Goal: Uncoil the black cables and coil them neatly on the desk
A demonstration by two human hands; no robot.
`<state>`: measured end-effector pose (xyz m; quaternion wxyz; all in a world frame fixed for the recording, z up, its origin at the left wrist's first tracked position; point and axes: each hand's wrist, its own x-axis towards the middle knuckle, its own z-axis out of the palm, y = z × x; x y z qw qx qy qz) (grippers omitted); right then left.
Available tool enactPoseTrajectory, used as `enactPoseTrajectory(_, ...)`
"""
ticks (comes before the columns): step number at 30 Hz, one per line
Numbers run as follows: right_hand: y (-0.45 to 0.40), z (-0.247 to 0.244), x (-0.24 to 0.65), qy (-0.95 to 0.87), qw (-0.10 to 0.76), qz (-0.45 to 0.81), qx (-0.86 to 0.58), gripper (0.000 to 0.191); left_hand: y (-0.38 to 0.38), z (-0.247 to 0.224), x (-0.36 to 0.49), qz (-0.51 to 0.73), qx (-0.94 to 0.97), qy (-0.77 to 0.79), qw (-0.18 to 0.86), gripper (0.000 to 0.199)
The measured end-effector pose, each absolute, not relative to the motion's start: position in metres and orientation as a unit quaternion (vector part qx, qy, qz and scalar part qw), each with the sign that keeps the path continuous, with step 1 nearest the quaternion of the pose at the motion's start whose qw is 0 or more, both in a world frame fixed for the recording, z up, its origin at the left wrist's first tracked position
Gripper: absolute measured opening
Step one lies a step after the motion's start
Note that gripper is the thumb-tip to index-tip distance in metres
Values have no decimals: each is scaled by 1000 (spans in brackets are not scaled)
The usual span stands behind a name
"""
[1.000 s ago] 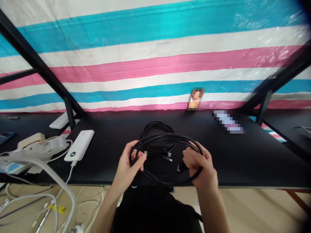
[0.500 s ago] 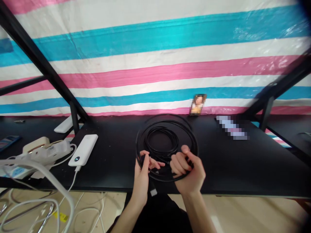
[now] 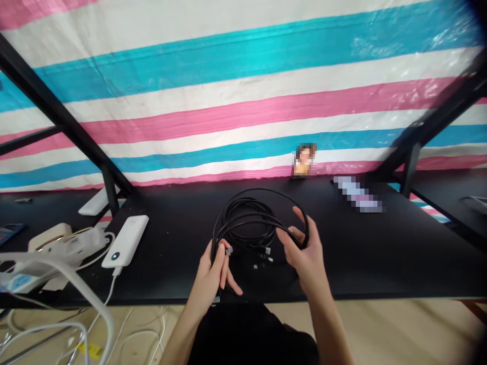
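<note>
Loops of a black cable hang between my two hands above the black table. My left hand pinches the loops on their left side, with a metal cable plug beside its fingertips. On the right side, my right hand has its thumb and fingers around the same cable. Behind the held loops, another coiled black cable lies on the table. Small plugs rest on the tabletop between my hands.
The black table holds a white power bank with a cord at left, beside a white power strip. A blurred flat item lies at the back right. Black slanted posts stand on both sides.
My right hand has opened from a fist into a looser hold and moved slightly right. The held loops have sagged from a round ring into a flatter bundle. My left hand moved slightly left.
</note>
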<state>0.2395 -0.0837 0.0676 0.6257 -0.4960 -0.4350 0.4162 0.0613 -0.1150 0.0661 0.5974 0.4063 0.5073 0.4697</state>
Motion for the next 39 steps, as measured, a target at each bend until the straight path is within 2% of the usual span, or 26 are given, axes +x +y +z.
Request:
enactPoseTrajectory(4, -88, 77, 247, -494, 616, 260, -556, 83, -118, 74, 58, 496, 383, 508, 591, 35)
enactPoseTrajectory(7, -95, 84, 254, -586, 526, 233, -571, 63, -122, 78, 42, 466, 403, 484, 621, 38)
enactPoseTrajectory(9, -101, 88, 252, -620, 479, 264, -562, 45, -125, 80, 33, 434, 430, 484, 627, 38)
enactPoseTrajectory(12, -108, 93, 240, -637, 455, 360, -508, 25, -130, 85, 29, 385, 481, 515, 596, 31)
enactPoseTrajectory(17, -112, 105, 214, -658, 396, 456, -450, 23, -134, 107, 32, 347, 581, 534, 507, 20)
enactPoseTrajectory(20, -113, 112, 207, -646, 405, 479, -435, 20, -132, 119, 25, 368, 611, 516, 474, 24)
enactPoseTrajectory(23, -111, 114, 205, -615, 417, 516, -427, 13, -129, 119, 13, 455, 533, 540, 466, 29)
enactPoseTrajectory(26, -107, 108, 202, -535, 446, 590, -409, 26, -126, 109, 9, 560, 396, 544, 483, 37)
enactPoseTrajectory(29, -101, 99, 198, -408, 530, 646, -368, 35, -122, 95, 16, 627, 329, 503, 495, 46)
enactPoseTrajectory(32, -98, 94, 197, -356, 595, 626, -357, 34, -117, 83, 27, 611, 360, 519, 478, 35)
enactPoseTrajectory(37, -103, 88, 206, -421, 597, 603, -319, 37, -105, 59, 33, 551, 410, 601, 408, 22)
enactPoseTrajectory(39, -105, 82, 210, -441, 597, 594, -310, 40, -101, 47, 37, 578, 354, 598, 427, 31)
